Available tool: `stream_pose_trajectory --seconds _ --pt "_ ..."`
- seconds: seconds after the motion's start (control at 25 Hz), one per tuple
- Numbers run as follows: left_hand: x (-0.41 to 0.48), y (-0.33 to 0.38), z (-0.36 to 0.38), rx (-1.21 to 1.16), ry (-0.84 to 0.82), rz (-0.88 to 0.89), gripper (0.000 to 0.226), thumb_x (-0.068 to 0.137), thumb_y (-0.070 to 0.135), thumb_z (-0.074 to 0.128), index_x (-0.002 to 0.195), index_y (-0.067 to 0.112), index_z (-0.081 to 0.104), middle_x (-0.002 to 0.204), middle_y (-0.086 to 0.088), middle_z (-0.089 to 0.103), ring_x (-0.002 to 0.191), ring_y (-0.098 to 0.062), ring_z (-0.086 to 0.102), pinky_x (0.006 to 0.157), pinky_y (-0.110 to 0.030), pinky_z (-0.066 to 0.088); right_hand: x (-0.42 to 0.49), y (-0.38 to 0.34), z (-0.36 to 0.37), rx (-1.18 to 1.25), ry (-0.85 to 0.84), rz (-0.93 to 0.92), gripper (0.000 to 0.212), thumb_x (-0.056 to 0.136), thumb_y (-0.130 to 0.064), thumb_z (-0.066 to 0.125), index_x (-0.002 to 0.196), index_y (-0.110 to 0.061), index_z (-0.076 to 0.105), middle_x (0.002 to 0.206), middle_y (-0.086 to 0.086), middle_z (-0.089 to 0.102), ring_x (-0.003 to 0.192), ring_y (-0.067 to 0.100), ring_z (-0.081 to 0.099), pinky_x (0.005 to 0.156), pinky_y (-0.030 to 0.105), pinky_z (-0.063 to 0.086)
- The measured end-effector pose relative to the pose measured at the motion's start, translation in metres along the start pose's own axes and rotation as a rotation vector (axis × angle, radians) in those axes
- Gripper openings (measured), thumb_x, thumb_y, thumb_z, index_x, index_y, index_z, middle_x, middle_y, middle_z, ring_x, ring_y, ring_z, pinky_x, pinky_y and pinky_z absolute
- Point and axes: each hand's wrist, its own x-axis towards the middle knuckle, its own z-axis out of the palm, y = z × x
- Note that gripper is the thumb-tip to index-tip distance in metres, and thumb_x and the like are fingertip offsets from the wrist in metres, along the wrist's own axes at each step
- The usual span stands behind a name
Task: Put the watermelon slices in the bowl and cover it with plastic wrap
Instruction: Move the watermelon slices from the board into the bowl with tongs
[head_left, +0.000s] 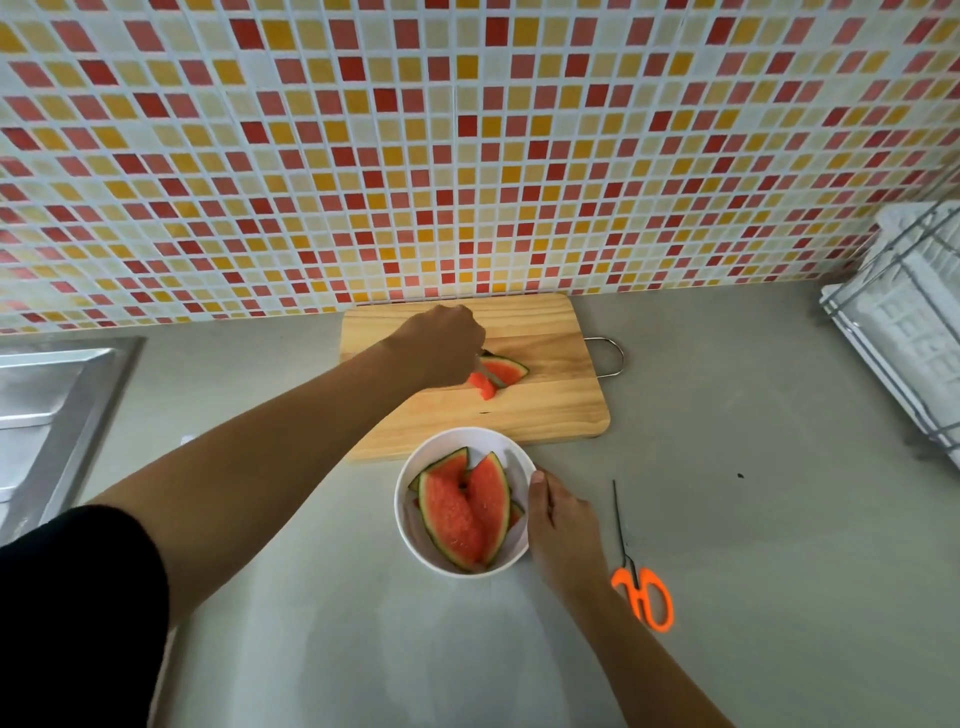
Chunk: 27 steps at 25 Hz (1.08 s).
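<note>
A white bowl (511, 449) stands on the grey counter in front of the wooden cutting board (545, 415). Several watermelon slices (462, 512) with green rind lie in it. Two more slices (506, 370) rest on the middle of the board. My left hand (447, 343) reaches over the board with its fingers curled down onto the nearer slice, pinching it; the fingertips are partly hidden. My right hand (558, 519) holds the bowl's right rim, thumb on the edge.
Orange-handled scissors (641, 592) lie on the counter right of the bowl. A steel sink (47, 410) is at the left edge and a white dish rack (904, 322) at the far right. A tiled wall rises just behind the board.
</note>
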Motion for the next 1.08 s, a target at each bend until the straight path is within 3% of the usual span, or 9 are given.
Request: stream_pose_trajectory --seconds 0.16,0.24,0.36,0.48,0.6,0.68,0.88,0.96,1.08 --pt "-0.021 0.013 0.008 0.086 0.061 0.021 0.027 0.096 0.014 0.046 0.120 0.004 0.052 0.113 -0.014 0.051 0.089 -0.031 0.061 0.058 -0.035 0.042 0.000 0.002 0.000 0.010 0.013 0.018 0.032 0.097 -0.023 0.038 0.082 -0.004 0.059 0.073 0.021 0.065 0.068 0.036 0.057 0.056 0.030 0.023" --pt "-0.035 0.018 0.015 0.176 0.117 0.080 0.026 0.091 0.004 0.047 0.115 0.000 0.053 0.108 -0.014 0.053 0.076 -0.027 0.063 0.048 -0.032 0.039 0.000 0.002 0.001 0.006 0.007 0.004 0.031 0.097 -0.022 0.038 0.085 -0.003 0.059 0.075 0.022 0.065 0.071 0.038 0.058 0.056 0.033 0.026" --pt "-0.052 0.016 0.018 0.249 0.268 0.126 0.020 0.076 0.005 0.068 0.096 0.004 0.067 0.086 -0.008 0.062 0.051 -0.016 0.060 0.035 -0.025 0.039 0.001 0.000 0.000 0.016 -0.009 0.014 0.031 0.097 -0.023 0.037 0.083 -0.004 0.058 0.075 0.022 0.064 0.071 0.038 0.057 0.057 0.035 0.029" --pt "-0.057 0.008 0.013 0.027 0.295 0.014 0.032 0.097 0.017 0.049 0.124 -0.001 0.050 0.109 -0.016 0.054 0.077 -0.031 0.064 0.054 -0.036 0.049 -0.001 -0.001 -0.002 0.039 -0.008 0.034 0.031 0.097 -0.024 0.037 0.075 -0.008 0.054 0.066 0.016 0.061 0.063 0.032 0.053 0.056 0.031 0.024" --pt "-0.090 -0.002 0.006 -0.268 0.499 -0.052 0.038 0.092 0.024 0.058 0.119 -0.003 0.059 0.095 -0.020 0.060 0.068 -0.039 0.063 0.057 -0.043 0.055 -0.003 -0.003 -0.004 0.088 -0.029 0.052 0.031 0.097 -0.027 0.036 0.069 -0.017 0.046 0.053 -0.001 0.049 0.054 0.021 0.046 0.052 0.028 0.019" --pt "-0.121 -0.005 0.011 -0.392 0.586 0.024 0.037 0.087 0.029 0.061 0.110 0.000 0.067 0.082 -0.017 0.062 0.062 -0.035 0.063 0.055 -0.040 0.056 -0.003 -0.002 -0.003 0.103 -0.028 0.058 0.033 0.097 -0.028 0.036 0.069 -0.015 0.046 0.051 -0.003 0.047 0.051 0.018 0.044 0.051 0.030 0.018" --pt "-0.159 -0.003 0.028 -0.395 0.343 0.206 0.036 0.086 0.031 0.062 0.110 0.006 0.069 0.078 -0.010 0.061 0.060 -0.030 0.062 0.054 -0.035 0.055 -0.003 0.001 -0.003 0.136 -0.028 0.046 0.037 0.097 -0.028 0.034 0.068 -0.013 0.049 0.049 -0.004 0.047 0.047 0.007 0.046 0.045 0.024 0.029" --pt "-0.152 -0.002 0.031 -0.389 0.268 0.200 0.037 0.087 0.029 0.064 0.120 0.014 0.064 0.087 -0.009 0.060 0.066 -0.030 0.061 0.060 -0.036 0.053 -0.003 0.001 -0.004 0.131 -0.031 0.055 0.037 0.098 -0.028 0.033 0.063 -0.022 0.046 0.047 -0.007 0.046 0.046 0.005 0.046 0.043 0.016 0.032" --pt "-0.135 0.002 0.029 -0.272 0.193 0.178 0.044 0.093 0.040 0.052 0.135 0.027 0.050 0.106 -0.005 0.055 0.077 -0.027 0.061 0.068 -0.034 0.047 -0.003 0.001 -0.004 0.134 -0.037 0.056 0.040 0.098 -0.028 0.033 0.059 -0.025 0.041 0.047 -0.006 0.047 0.046 0.006 0.047 0.042 0.017 0.031"
